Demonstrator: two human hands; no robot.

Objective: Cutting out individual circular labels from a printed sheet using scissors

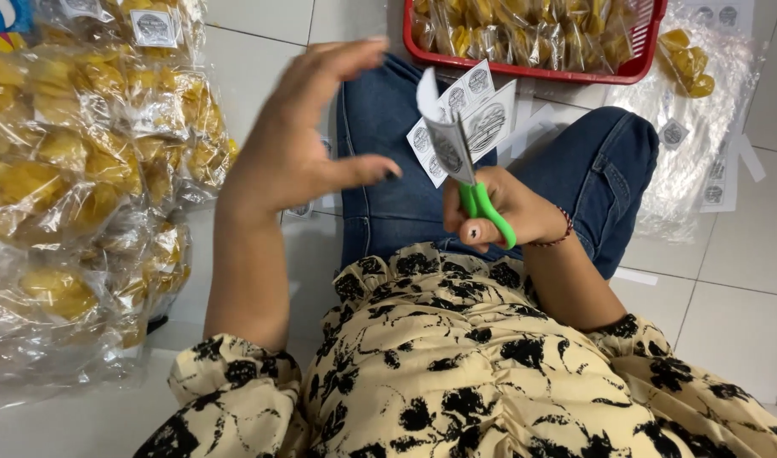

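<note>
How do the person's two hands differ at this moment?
The left hand is open with fingers spread and holds nothing; the right hand is closed on green-handled scissors. The left hand is raised over the knee; the right hand sits nearer the body, beside a label sheet. Both are bare.

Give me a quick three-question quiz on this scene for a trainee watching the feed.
1. True or false: the right hand holds the green scissors.
2. What is caught in the scissors? A) a label strip B) a snack bag C) a ribbon
3. What is the left hand holding?

Key
1. True: the fingers grip the green handles.
2. A: a curled strip of round printed labels, with a label sheet on the lap behind it.
3. Nothing: it hovers open, fingers spread, above the lap, near the snack bags. The red basket sits ahead on the floor.
</note>
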